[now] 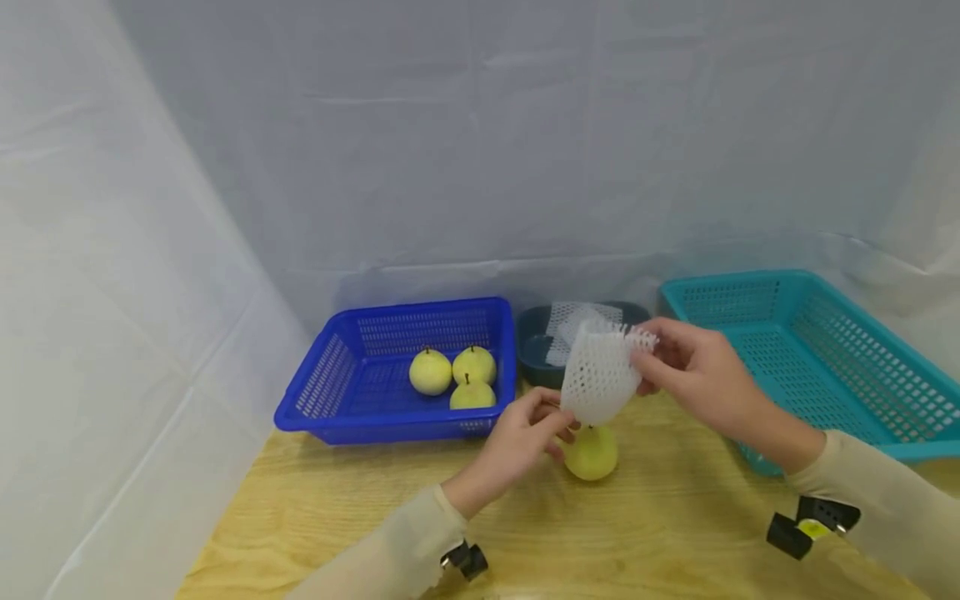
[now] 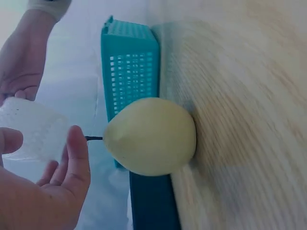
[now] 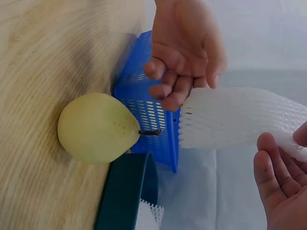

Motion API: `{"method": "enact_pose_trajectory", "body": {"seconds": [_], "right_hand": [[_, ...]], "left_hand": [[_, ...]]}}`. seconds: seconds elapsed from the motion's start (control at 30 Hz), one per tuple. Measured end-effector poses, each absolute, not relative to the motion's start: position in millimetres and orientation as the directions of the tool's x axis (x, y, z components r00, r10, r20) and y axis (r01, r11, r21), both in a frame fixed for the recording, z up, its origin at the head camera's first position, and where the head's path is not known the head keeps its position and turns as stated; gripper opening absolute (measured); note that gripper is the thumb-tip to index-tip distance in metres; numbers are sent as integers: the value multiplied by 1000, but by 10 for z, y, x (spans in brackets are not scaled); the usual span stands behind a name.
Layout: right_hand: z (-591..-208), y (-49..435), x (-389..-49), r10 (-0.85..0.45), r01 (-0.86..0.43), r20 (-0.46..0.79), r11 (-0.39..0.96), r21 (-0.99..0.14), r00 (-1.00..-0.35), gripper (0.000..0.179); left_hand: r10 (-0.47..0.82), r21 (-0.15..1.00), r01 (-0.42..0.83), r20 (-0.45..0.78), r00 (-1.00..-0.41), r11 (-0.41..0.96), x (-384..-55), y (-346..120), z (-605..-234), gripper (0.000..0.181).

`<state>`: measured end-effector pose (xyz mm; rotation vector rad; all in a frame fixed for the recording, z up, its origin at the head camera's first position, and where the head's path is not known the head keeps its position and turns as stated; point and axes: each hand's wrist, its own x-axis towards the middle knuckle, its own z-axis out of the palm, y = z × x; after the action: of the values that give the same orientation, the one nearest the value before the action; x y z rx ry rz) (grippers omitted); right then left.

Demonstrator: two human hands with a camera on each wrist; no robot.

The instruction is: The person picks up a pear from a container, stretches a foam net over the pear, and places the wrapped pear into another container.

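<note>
A white foam fruit net point(image 1: 600, 375) hangs above a yellow-green pear point(image 1: 591, 454) that stands stem up on the wooden table. My right hand point(image 1: 701, 371) pinches the net's upper right end between thumb and fingers. At its lower left edge, my left hand point(image 1: 525, 437) holds the net with curled fingers. In the right wrist view the net point(image 3: 235, 117) stretches between both hands, its open end facing the pear point(image 3: 98, 128). The left wrist view shows the pear's stem just beyond the left fingertips point(image 2: 76, 143); the pear is apart from the net.
A blue basket point(image 1: 352, 421) on the left contains three pears point(image 1: 431, 372). Behind the net, a dark teal bin point(image 1: 534, 350) holds more white foam nets point(image 1: 562, 321). On the right stands a larger turquoise basket point(image 1: 757, 358). White sheeting point(image 1: 480, 150) encloses the table's back and left.
</note>
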<state>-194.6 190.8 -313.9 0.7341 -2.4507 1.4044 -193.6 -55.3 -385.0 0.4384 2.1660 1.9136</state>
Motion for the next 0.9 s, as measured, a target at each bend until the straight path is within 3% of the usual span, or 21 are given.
{"method": "enact_pose_trajectory", "body": {"seconds": [0.37,0.9], "right_hand": [[-3254,1867,-1898,-342,-491,385,316,-812,-857,21],[-3273,1853,-1826,-343,-474,372,292,-831,-863,22]], "left_hand": [[345,981,-60,6,-939,-183,-1969,-542,-3826,22],[274,964,-52,22,-961,-260,-1983,-495,-3856,25]]}}
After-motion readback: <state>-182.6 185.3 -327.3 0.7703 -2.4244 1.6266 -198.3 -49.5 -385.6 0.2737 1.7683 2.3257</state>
